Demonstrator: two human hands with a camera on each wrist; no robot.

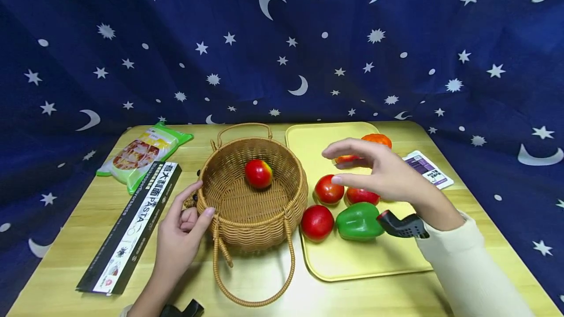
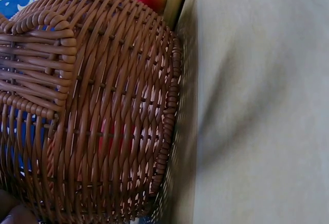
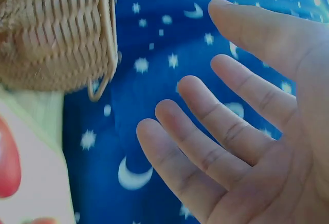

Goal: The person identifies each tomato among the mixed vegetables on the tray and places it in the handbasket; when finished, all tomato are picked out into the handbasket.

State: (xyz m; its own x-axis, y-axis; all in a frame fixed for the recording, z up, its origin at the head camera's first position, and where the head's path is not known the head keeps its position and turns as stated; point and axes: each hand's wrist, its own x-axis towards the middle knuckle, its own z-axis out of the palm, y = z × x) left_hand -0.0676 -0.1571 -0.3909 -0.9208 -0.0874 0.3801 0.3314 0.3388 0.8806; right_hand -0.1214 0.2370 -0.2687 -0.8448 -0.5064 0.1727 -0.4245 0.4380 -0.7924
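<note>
A round wicker basket (image 1: 253, 236) stands on the table, both handles folded outward. Inside it lies one red-and-yellow fruit (image 1: 258, 174). At the basket's near left rim, my left hand (image 1: 182, 234) holds the edge with thumb and forefinger; its fingertips show dimly at a corner of the left wrist view. My right hand (image 1: 379, 168) hovers over the yellow tray (image 1: 326, 263), fingers spread apart and holding nothing. Beneath and beside it lie red round fruits (image 1: 317, 223), a green bell pepper (image 1: 360, 220) and an orange ribbed item (image 1: 377, 140), partly hidden by the hand.
Left of the basket lie a long black-and-white pasta box (image 1: 136, 229) and a green-edged food packet (image 1: 145, 153). A purple-and-white pack (image 1: 427, 169) rests at the tray's right side. Behind the table hangs a blue star-patterned cloth (image 1: 246, 62).
</note>
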